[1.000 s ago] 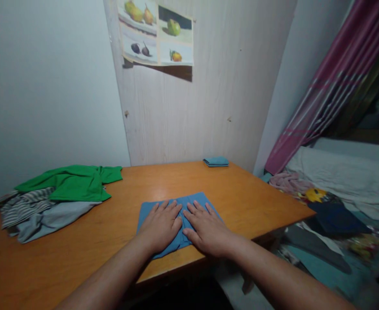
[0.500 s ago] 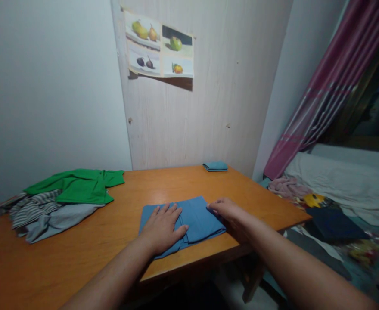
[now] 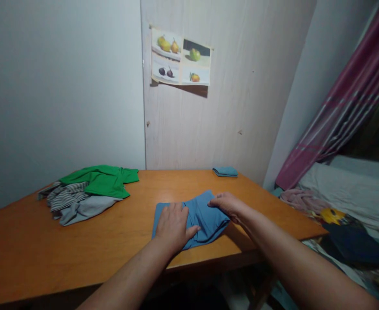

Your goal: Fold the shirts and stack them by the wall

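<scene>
A partly folded blue garment [image 3: 205, 219] lies near the front edge of the wooden table [image 3: 118, 249]; its exact kind does not show. My left hand [image 3: 175, 226] rests flat on its left part, fingers stretched out and thumb apart. With closed fingers, my right hand [image 3: 225, 204] grips the garment's right edge, which is lifted a little off the table. Wrinkles run across the cloth between the two hands. Part of the garment is hidden under my left hand.
At the left lie a green shirt [image 3: 108, 181], a striped garment [image 3: 68, 196] and a grey one [image 3: 86, 207]. A folded blue-green cloth [image 3: 225, 172] sits at the far right corner. Beyond the table's right side are a pink curtain [image 3: 325, 116] and heaped fabrics [image 3: 354, 241].
The garment's right side has risen from lying flat and now wrinkles, held by my right hand. My left hand stays pressed on it. The camera view has turned slightly left.
</scene>
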Action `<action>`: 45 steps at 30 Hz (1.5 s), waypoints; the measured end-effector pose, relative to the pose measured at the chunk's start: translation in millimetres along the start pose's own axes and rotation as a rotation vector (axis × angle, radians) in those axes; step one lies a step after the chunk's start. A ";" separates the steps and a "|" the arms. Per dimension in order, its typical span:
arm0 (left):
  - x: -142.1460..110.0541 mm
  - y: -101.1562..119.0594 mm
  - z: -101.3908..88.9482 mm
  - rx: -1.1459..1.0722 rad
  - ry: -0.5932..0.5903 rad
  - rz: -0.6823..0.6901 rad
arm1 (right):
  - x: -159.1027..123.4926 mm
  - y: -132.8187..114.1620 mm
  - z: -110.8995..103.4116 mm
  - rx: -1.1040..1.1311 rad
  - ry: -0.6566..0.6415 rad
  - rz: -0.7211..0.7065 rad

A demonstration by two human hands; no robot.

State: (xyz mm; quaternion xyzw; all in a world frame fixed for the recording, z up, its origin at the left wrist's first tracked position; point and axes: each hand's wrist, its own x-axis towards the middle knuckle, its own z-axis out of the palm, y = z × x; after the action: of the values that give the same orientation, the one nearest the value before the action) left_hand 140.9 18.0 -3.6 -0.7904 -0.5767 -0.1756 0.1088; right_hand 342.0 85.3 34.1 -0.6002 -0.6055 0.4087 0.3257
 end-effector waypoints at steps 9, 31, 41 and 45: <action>-40.7 8.5 -1.4 -0.115 -0.025 0.011 | -7.5 -46.8 27.9 -0.182 -0.031 -0.135; -114.9 -14.8 -18.8 -0.549 0.228 -0.135 | -23.5 -73.3 151.2 -0.730 -0.194 -0.326; -51.4 -81.1 -7.7 -0.734 0.300 -0.316 | -41.0 -79.0 121.5 -0.083 -0.263 -0.149; -25.3 -87.6 -4.5 -0.631 0.209 -0.267 | -47.8 -63.6 88.6 0.008 -0.096 -0.239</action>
State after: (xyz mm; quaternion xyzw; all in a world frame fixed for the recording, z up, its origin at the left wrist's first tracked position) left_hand 50.1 21.4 -12.3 -0.6806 -0.5779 -0.4377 -0.1058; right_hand 237.5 32.0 54.8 -0.5021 -0.6859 0.3979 0.3451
